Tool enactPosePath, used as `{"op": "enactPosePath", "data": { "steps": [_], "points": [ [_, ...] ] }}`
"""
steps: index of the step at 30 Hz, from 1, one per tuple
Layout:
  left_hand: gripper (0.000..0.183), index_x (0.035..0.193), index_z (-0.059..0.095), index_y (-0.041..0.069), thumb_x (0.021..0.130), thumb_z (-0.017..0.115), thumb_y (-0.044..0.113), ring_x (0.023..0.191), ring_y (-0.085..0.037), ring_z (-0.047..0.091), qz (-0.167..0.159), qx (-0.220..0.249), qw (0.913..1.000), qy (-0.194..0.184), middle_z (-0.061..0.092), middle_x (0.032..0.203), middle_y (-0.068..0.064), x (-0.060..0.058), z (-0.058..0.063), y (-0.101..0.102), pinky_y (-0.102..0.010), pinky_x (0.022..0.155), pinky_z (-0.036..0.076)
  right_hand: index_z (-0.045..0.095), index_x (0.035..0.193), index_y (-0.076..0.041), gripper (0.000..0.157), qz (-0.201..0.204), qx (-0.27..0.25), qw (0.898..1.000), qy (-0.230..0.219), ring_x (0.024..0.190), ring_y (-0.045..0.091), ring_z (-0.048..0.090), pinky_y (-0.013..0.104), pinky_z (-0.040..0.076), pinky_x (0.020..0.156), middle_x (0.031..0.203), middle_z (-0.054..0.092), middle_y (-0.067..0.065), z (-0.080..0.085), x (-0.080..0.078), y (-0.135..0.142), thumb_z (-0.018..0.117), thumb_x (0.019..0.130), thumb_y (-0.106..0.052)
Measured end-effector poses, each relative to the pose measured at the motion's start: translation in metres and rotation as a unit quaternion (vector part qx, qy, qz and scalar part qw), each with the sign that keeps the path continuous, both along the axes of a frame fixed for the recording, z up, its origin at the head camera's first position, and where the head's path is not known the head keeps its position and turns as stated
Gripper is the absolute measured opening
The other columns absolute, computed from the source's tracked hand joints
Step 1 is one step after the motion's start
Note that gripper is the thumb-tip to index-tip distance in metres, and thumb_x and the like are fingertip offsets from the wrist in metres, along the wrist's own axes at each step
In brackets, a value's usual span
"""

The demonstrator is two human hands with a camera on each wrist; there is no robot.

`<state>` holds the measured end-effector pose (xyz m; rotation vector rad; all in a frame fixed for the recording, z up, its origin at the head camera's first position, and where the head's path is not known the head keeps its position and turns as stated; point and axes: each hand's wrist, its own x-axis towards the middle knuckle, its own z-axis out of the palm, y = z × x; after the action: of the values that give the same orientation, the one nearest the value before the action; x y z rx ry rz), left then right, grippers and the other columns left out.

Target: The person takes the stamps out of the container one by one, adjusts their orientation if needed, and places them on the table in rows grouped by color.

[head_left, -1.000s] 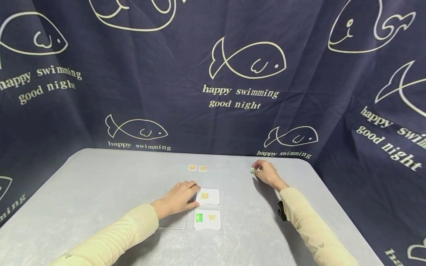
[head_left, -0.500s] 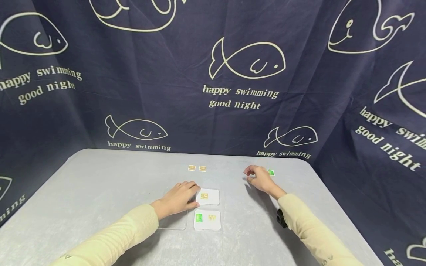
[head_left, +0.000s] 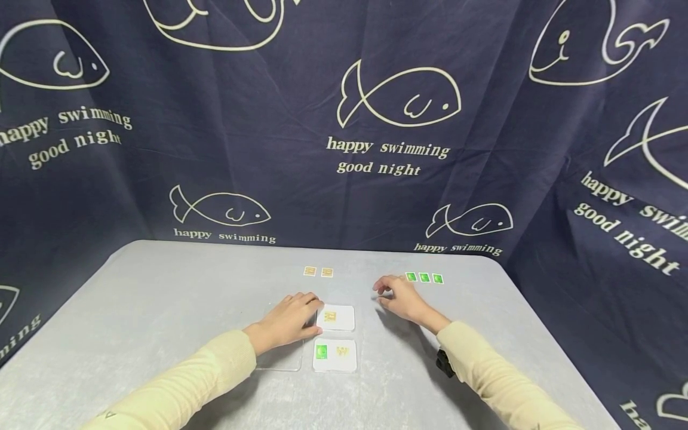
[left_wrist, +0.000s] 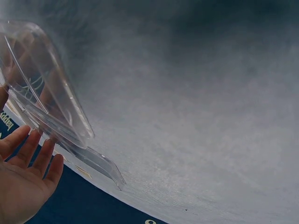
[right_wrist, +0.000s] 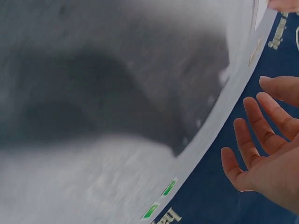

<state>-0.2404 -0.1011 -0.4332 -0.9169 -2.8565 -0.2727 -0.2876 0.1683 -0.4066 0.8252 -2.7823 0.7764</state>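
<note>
My left hand [head_left: 287, 319] touches the left edge of the upper shallow white-lined clear case [head_left: 344, 325], thumb and fingertips near its corners. Inside that case is a gold square [head_left: 330, 316]. Below sits a second case [head_left: 333, 366], bearing a green stamp-like piece [head_left: 321, 352] and a gold piece [head_left: 342, 352]. In the left wrist view, a clear plastic lid [left_wrist: 70, 107] stands tilted beside loosely extended fingers [left_wrist: 42, 158]. My right hand [head_left: 403, 298] hovers above the table, fingers loosely bent, with nothing visible in its grasp.
Three green squares [head_left: 424, 278] lie in a row at the back right of the grey table [head_left: 161, 310]. Two gold squares [head_left: 318, 272] lie at the back middle. A clear lid edge [head_left: 285, 370] shows left of the lower case. A dark blue curtain [head_left: 301, 149] stands behind.
My right hand has moved left and slightly nearer, away from the green squares, uncovering all three. My left hand and both cases have stayed still.
</note>
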Motion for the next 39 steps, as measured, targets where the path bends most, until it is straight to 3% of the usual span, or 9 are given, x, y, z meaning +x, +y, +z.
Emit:
{"op": "enactPosePath", "data": {
  "steps": [13, 27, 39],
  "points": [
    [0.051, 0.120, 0.054, 0.009, 0.082, 0.062, 0.042, 0.105, -0.024, 0.054, -0.003, 0.000, 1.0000, 0.000, 0.056, 0.116, -0.005, 0.000, 0.000, -0.001, -0.041, 0.088, 0.045, 0.063, 0.090, -0.004, 0.019, 0.042, 0.007, 0.999, 0.008, 0.084, 0.022, 0.054, 0.035, 0.040, 0.079, 0.085, 0.064, 0.006, -0.006, 0.017, -0.030, 0.068, 0.071, -0.004],
    [0.051, 0.119, 0.054, 0.009, 0.082, 0.063, 0.042, 0.105, -0.023, 0.054, -0.002, -0.003, 1.0000, 0.003, 0.055, 0.116, -0.004, 0.000, 0.000, -0.001, -0.041, 0.086, 0.045, 0.062, 0.095, -0.005, 0.024, 0.068, 0.001, 0.998, -0.006, 0.085, 0.021, 0.053, 0.032, 0.042, 0.077, 0.086, 0.064, 0.004, -0.008, 0.027, -0.059, 0.069, 0.071, -0.004],
    [0.053, 0.120, 0.054, 0.009, 0.082, 0.062, 0.043, 0.105, -0.022, 0.054, -0.003, -0.007, 1.0000, 0.001, 0.055, 0.115, -0.004, -0.001, 0.000, -0.001, -0.041, 0.087, 0.046, 0.061, 0.100, -0.002, 0.030, 0.062, 0.002, 0.998, -0.024, 0.087, 0.021, 0.052, 0.043, 0.039, 0.084, 0.090, 0.064, 0.008, -0.012, 0.031, -0.071, 0.070, 0.071, -0.004]
  ]
}}
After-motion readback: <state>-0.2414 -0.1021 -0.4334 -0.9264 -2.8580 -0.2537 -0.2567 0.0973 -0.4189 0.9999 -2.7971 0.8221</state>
